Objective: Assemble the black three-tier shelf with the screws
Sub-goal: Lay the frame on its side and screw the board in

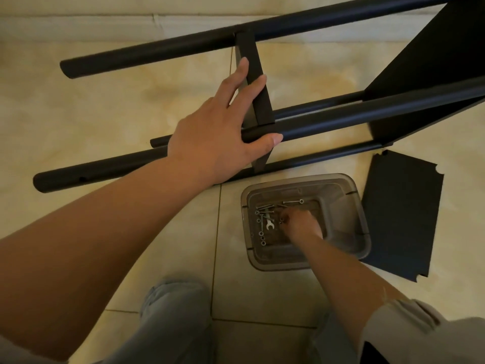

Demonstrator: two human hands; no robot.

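Black shelf frame (315, 124) gripped by left hand (217, 137), right hand (301, 223) among screws (265, 207)

Floor (105, 106) of pale beige tiles with thin dark grout lines filled most of the frame. A lighter wall base (78, 22) ran along the top edge. A translucent grey plastic tub (349, 222) stood on the floor at lower centre right. Knees in light blue jeans (173, 319) occupied the bottom edge.

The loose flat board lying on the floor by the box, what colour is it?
Black, the loose flat shelf board looks in the head view.
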